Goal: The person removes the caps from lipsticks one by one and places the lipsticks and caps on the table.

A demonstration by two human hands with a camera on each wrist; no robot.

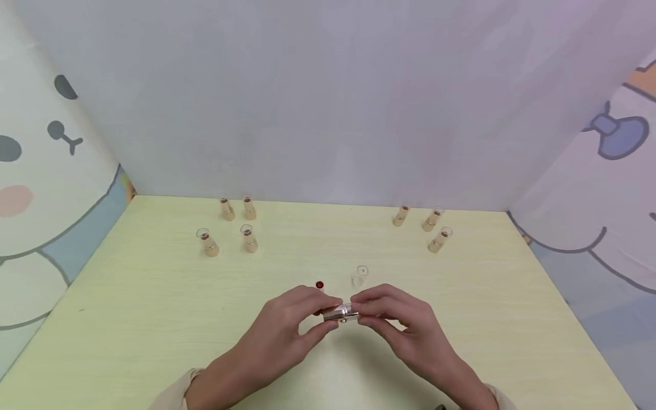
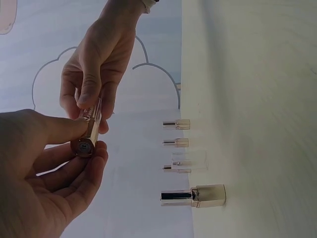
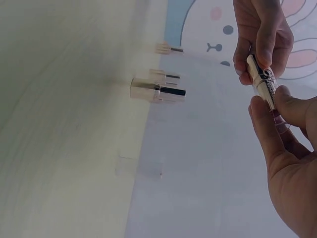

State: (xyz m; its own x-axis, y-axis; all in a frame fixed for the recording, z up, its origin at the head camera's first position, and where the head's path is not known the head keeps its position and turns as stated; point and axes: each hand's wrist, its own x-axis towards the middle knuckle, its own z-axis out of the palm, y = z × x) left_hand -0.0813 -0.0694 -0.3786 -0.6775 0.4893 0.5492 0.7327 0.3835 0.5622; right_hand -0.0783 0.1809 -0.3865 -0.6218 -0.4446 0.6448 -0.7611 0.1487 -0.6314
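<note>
My left hand (image 1: 282, 327) pinches the shiny base of a lipstick tube (image 1: 334, 313) between thumb and fingers. At its other end, my right hand (image 1: 405, 324) grips the tube with thumb and fingertips. The tube lies nearly level above the table; in the right wrist view a clear cap (image 3: 282, 127) covers the end within my right fingers. Just behind my left fingertips stands an uncapped lipstick with a dark red top (image 1: 320, 285), partly hidden by the hand. A loose clear cap (image 1: 360, 276) stands behind my right hand.
On the table (image 1: 154, 296), several capped lipsticks stand at the back left, one of them here (image 1: 209, 244). Three more stand at the back right, the nearest here (image 1: 439, 240). A pale cloth wall (image 1: 328, 114) rises behind, with patterned cloth on both sides.
</note>
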